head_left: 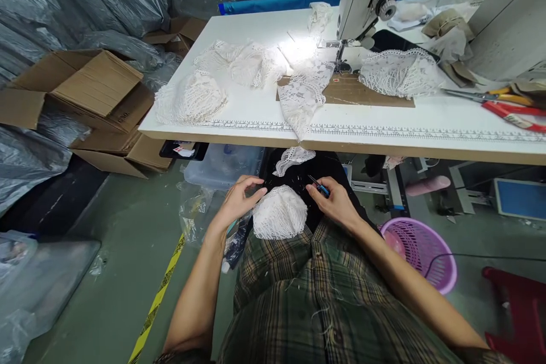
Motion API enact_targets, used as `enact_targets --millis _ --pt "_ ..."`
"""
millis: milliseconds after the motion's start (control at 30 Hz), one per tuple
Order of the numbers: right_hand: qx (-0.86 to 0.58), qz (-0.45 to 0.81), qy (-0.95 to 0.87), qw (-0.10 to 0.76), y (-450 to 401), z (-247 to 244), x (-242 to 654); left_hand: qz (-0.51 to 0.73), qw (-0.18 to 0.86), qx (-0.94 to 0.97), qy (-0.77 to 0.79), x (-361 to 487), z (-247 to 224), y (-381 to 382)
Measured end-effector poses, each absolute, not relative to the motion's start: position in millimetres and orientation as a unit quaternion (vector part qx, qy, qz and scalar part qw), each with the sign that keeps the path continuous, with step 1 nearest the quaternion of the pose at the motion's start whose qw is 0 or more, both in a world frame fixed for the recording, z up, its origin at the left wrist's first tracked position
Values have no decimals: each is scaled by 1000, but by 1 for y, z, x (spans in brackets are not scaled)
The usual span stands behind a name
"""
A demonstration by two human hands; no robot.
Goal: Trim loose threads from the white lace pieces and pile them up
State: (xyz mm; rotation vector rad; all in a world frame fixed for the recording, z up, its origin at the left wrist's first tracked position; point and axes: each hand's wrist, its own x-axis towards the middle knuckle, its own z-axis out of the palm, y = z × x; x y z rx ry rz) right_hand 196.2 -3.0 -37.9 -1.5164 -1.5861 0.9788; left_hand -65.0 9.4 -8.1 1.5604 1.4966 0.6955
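Observation:
A pair of blue-handled thread snips [319,186] rests in my right hand [335,200], its dark tip pointing up and left over my black-clad lap. Thumb and fingers apart, my left hand [239,202] hovers at the left edge of a white lace cup-shaped piece [280,213]. This piece lies on my lap between both hands. Just beyond it, a smaller white lace piece [294,160] lies under the table edge. Above that, a pointed lace piece [303,94] hangs slightly over the front of the white table [247,125].
A sewing machine [362,5] stands on the table, with lace heaps [191,96] to its left. Red-handled scissors [512,114] lie at the right. Cardboard boxes [98,85] are on the left, a purple basket [420,250] and a red stool [520,307] on the right.

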Motion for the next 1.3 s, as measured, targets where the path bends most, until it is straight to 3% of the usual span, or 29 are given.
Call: enact_targets --millis 167,333,467,567,733,1033,1300 --pt "-565 400 -608 389 6 -24 198 370 435 592 569 -30 -11 29" --pt "-538 331 -610 479 16 -6 191 401 401 619 544 -3 -2 27" --pt "-522 325 -585 528 24 4 190 426 479 635 431 -13 7 21" --pt "-486 417 -582 501 32 5 187 442 571 578 380 -22 10 19" --pt "-414 570 -553 444 44 -4 175 453 631 496 388 -26 10 18" --pt "-370 637 -486 471 55 -9 161 456 721 363 376 -35 12 29" --pt "-379 664 -465 448 26 2 162 429 739 392 341 -41 0 28"
